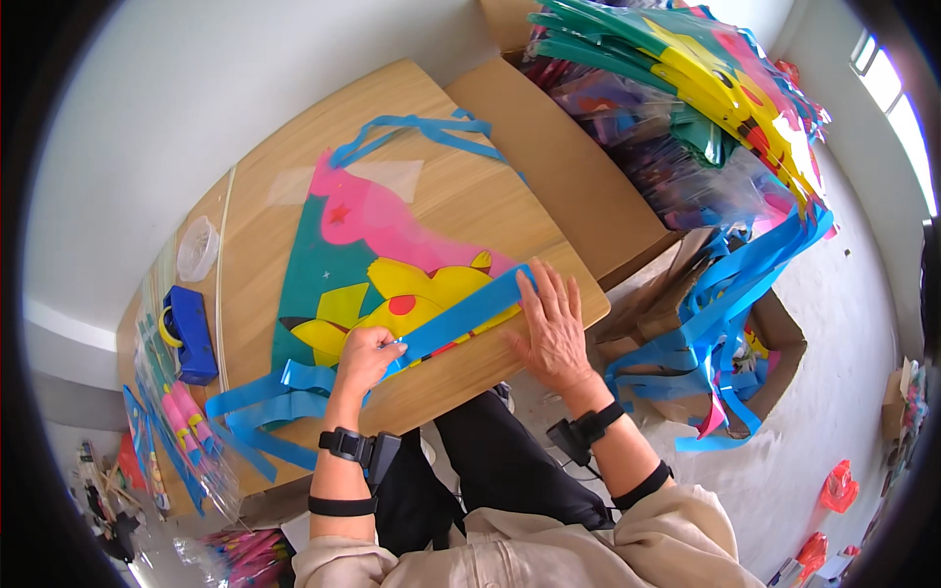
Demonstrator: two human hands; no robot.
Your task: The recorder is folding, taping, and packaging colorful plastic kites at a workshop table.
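A flat kite (328, 245) of thin pink, teal and yellow sheet, printed with a cartoon figure, lies on the wooden table. Along its near edge a wide blue ribbon (461, 318) runs at a slant. At the ribbon's left part, my left hand (363, 365) is closed in a pinch on it. My right hand (555, 333) lies flat over the right end, fingers stretched and pressing down near the table corner. More loose blue ribbon (284, 392) is bunched left of my left wrist. Another blue ribbon (421, 125) trails from the kite's far tip.
A blue tape dispenser (189, 333) and a clear plastic tub (198, 248) stand at the table's left. Beyond the right edge, an open cardboard box (569, 157) adjoins a heap of folded kites (686, 83). Blue ribbons (730, 304) hang into a lower carton (784, 343).
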